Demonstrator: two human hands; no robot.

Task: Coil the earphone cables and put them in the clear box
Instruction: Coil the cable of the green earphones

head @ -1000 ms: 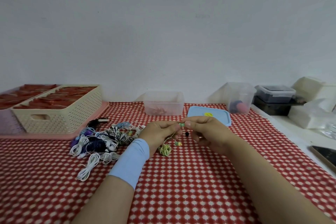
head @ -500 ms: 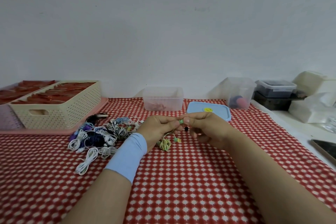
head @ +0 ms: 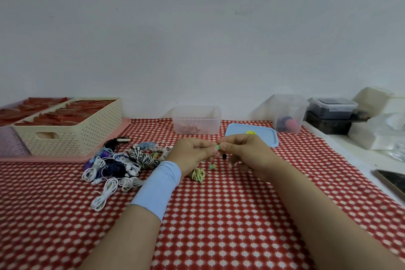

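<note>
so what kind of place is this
Likely a home or small workshop sorting table: a red checked tablecloth, a heap of bundled earphones, and household plastic containers like the clear box and cream basket.

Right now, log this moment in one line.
left hand, right hand: pinching green earphone | coiled part: below left hand | clear box: open
</note>
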